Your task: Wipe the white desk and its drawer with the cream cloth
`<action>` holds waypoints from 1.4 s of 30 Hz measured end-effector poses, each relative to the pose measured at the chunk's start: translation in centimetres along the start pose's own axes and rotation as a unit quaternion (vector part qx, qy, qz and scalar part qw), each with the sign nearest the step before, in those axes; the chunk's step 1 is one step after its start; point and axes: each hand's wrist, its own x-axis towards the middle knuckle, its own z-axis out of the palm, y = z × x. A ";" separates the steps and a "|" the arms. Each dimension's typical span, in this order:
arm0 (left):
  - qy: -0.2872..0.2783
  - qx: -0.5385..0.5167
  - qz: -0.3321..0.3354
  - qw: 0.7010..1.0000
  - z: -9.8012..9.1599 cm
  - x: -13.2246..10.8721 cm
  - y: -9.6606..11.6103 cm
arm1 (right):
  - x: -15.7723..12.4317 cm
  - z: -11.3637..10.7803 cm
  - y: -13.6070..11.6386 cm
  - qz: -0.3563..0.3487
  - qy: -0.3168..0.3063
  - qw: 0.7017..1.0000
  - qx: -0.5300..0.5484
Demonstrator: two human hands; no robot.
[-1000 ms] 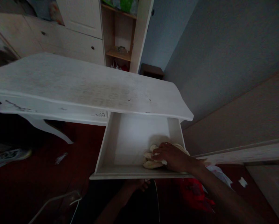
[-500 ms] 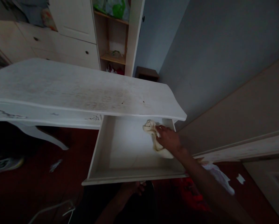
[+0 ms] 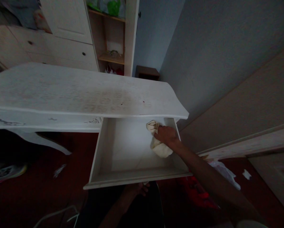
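A pulled-out white drawer point(image 3: 123, 175) juts from a white desk point(image 3: 68, 85) with a stained top. Inside it, toward the right side, my right hand point(image 3: 167, 136) is closed on a bunched cream cloth point(image 3: 162, 150), part of which sticks out past the fingers at the far side. Under the drawer's front edge is my left hand point(image 3: 142, 189), in shadow, its fingers curled at a small pale drawer knob point(image 3: 145, 183). The dim light hides part of that grip.
Behind the desk stands a white cabinet point(image 3: 68, 47) with open shelves point(image 3: 110, 58). A wall point(image 3: 217, 63) runs along the right. On the dark red floor lie a white plastic bag point(image 3: 224, 172) and a red item point(image 3: 198, 193); a shoe point(image 3: 7, 174) shows at left.
My right hand has moved slightly left in the drawer and gathered the cloth into a tighter bunch. My left hand stays at the drawer front. The view has shifted a little.
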 end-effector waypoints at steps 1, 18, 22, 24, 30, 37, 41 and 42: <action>0.002 0.003 0.002 1.000 0.1 -0.1 0.1 | -0.1 0.0 -0.2 -0.003 -0.005 1.000 -0.004; -0.025 0.013 -0.002 1.000 0.3 -0.3 0.4 | -5.8 2.2 -0.7 -0.311 0.005 0.951 0.004; -0.027 0.004 -0.006 1.000 0.4 -0.4 0.4 | -5.7 1.5 -6.1 -0.462 0.020 0.887 0.009; -0.029 0.006 -0.003 1.000 0.4 -0.3 0.2 | -6.0 1.0 -9.5 -0.519 0.030 0.854 0.000; -0.023 0.015 -0.002 1.000 0.1 0.2 -0.8 | -5.9 -0.6 -16.0 -0.645 0.018 0.763 -0.052; -0.066 -0.021 0.003 0.998 0.4 0.1 -0.5 | -4.8 -1.1 -16.4 -0.681 -0.005 0.727 -0.088; -0.067 -0.015 -0.004 0.998 0.4 0.0 -0.4 | -5.4 -2.0 -17.3 -0.670 -0.023 0.733 -0.116; -0.066 -0.013 -0.005 0.998 0.4 0.0 -0.4 | -5.6 -2.3 -17.6 -0.663 -0.022 0.738 -0.128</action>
